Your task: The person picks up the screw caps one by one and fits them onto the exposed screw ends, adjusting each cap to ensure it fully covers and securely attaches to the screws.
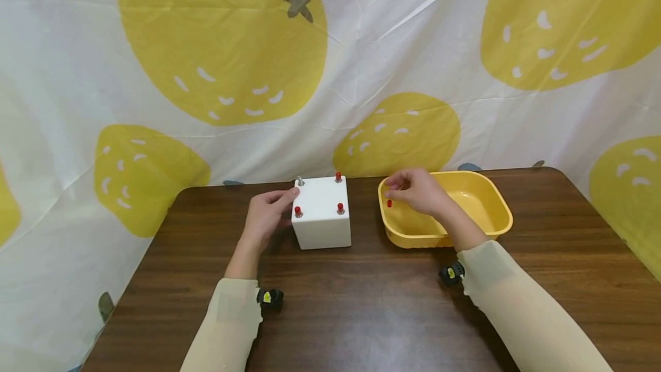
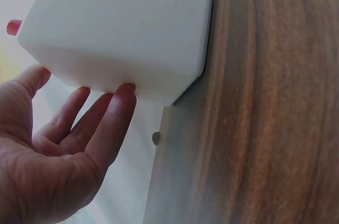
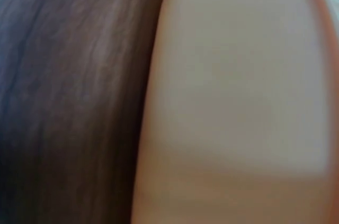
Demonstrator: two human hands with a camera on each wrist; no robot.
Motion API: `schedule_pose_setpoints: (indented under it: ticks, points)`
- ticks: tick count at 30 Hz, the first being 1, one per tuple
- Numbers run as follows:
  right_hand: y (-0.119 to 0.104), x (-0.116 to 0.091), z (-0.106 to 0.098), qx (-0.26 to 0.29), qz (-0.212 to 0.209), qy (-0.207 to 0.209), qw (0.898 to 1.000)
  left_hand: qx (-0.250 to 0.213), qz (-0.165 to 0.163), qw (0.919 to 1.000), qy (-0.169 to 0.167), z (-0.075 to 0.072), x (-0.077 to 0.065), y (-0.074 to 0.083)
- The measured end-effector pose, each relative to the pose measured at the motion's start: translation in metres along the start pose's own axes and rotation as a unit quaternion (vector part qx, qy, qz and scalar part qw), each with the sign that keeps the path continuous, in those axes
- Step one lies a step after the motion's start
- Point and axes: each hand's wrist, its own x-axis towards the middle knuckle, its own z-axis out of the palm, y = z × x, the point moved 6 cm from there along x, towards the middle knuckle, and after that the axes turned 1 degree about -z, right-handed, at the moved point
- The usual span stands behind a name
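Note:
A white box (image 1: 321, 198) stands on the table with metal bolts at its top corners. Three bolts wear red caps (image 1: 340, 207); the back left bolt (image 1: 300, 181) is bare. My left hand (image 1: 264, 215) is at the box's left side, thumb at the top edge. In the left wrist view, its fairly straight fingers (image 2: 114, 123) touch that side face. My right hand (image 1: 420, 191) hovers over the left end of a yellow basin (image 1: 449, 241), fingers loosely bent. Just below its fingertips a loose red cap (image 1: 389, 203) shows, apart from them.
The brown wooden table (image 1: 356, 303) runs up to a white cloth (image 1: 351, 45) printed with yellow fruit. A gap of table separates the box from the basin. In the right wrist view the basin's outer wall (image 3: 238, 75) fills most of the frame.

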Motion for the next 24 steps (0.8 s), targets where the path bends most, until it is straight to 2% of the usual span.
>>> schedule_pose_setpoints:
  ticks: [8, 14, 20, 24]
  points:
    - [0.013, 0.000, 0.004, -0.027, 0.026, -0.017, 0.999, 0.000, -0.001, 1.0000, 0.001, 0.000, 0.000, 0.000]
    - [0.022, 0.000, 0.007, -0.017, 0.044, -0.028, 0.998, -0.004, -0.002, 1.0000, 0.002, 0.000, 0.000, 0.000]
    - [0.028, 0.000, 0.012, -0.004, 0.049, -0.043, 0.998, 0.001, -0.002, 1.0000, 0.002, 0.000, -0.002, 0.002]
    - [0.029, 0.002, 0.014, -0.022, 0.045, -0.051, 0.997, 0.002, -0.003, 1.0000, 0.001, 0.000, -0.002, 0.002]
